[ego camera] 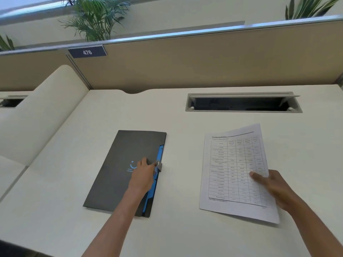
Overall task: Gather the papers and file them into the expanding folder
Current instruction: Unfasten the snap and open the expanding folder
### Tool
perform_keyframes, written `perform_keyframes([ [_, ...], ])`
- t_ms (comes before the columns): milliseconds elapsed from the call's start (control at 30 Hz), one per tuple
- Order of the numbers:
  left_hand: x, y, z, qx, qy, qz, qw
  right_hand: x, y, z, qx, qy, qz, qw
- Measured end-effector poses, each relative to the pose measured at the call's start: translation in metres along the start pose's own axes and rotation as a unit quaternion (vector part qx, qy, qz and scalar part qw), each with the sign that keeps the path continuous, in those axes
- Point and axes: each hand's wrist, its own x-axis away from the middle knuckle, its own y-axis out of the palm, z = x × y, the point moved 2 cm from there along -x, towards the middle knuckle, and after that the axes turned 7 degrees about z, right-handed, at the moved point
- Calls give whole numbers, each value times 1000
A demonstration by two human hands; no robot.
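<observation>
With the papers (235, 171) gathered and pinched in the right hand (274, 188) at lower right, the left hand (143, 173) pressed loosely, gripping nothing, beside the clasp (158, 165) of the closed expanding folder (118, 169) lying centre-frame on the bench (176, 117), so unfastening it probably came next.

Dark folder (118, 169) closed — papers (233, 169) beside

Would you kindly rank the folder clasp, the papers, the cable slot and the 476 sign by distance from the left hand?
1. Folder clasp, at the left hand's fingertips.
2. Papers, to its right.
3. Cable slot, far right.
4. 476 sign, on the partition.
</observation>
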Motion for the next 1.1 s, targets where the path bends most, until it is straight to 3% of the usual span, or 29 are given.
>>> perform_keyframes([
  [133,-6,-8,2,-14,19,-20,1000,0,-2,1,2,1,0,1000],
  [333,-6,-19,22,-119,51,-35,991,1,-3,1,5,0,-2,1000],
  [767,0,-49,31,-197,57,-2,979,2,-13,7,12,0,14,1000],
  [1100,5,-76,62,-74,72,106,989,8,-19,11,14,-1,43,999],
])
